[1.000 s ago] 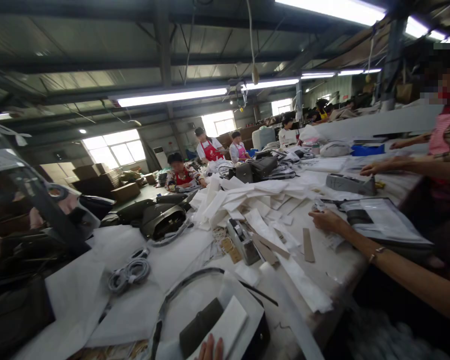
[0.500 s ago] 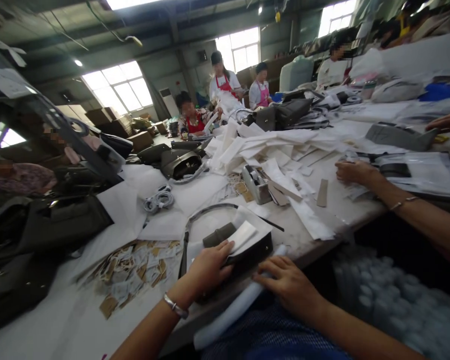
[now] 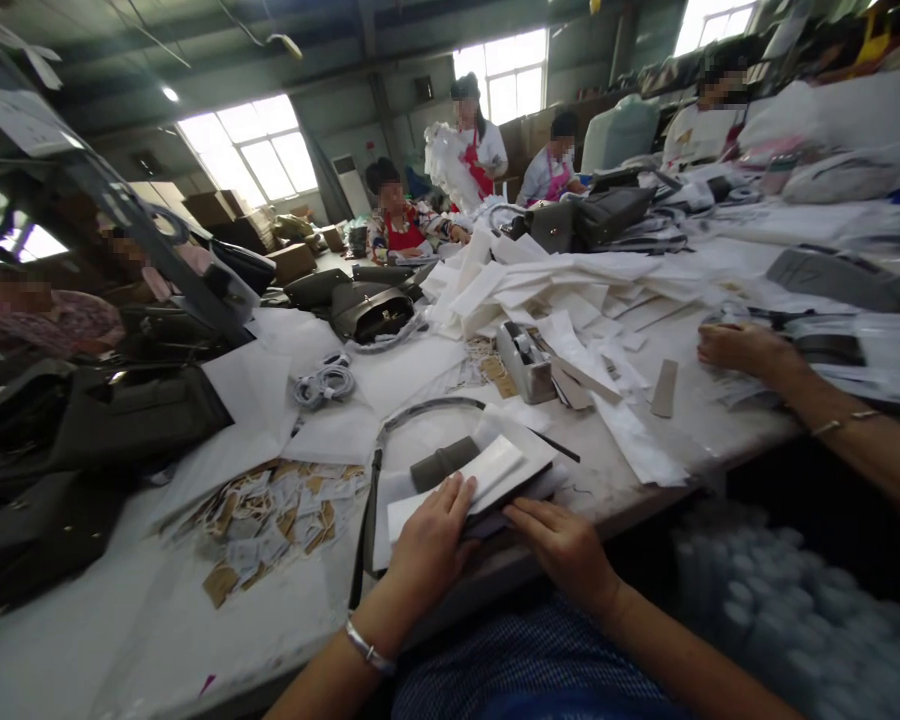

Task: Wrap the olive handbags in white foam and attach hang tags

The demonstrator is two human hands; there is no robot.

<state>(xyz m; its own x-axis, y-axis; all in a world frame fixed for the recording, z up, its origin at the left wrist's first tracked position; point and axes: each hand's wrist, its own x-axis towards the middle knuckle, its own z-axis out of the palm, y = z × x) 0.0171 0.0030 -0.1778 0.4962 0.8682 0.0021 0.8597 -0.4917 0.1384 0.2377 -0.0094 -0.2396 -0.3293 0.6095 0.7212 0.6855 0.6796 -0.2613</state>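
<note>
A dark handbag (image 3: 510, 502) lies at the table's near edge, its looped handle (image 3: 379, 450) toward the far left side. White sheets cover its upper side, with a folded white strip (image 3: 499, 470) and a grey-green rolled piece (image 3: 444, 460) on top. Across the strip and bag lies my left hand (image 3: 429, 540), fingers stretched over them and thumb at the near edge, holding the bag down. My right hand (image 3: 566, 548) reaches to the bag's near side with fingers extended. Its fingertips touch the edge there; its thumb is hidden.
Tags with cords (image 3: 277, 520) lie left of the bag. A tape dispenser (image 3: 525, 362) and a heap of white strips (image 3: 540, 285) lie beyond it. Dark bags (image 3: 135, 415) are piled left. A co-worker's hand (image 3: 746, 348) works at right, above many pale rolls (image 3: 780, 620).
The long white tube under my right hand is no longer visible. My right hand has moved up against the bag's near edge. The white strip now extends further left under my left hand.
</note>
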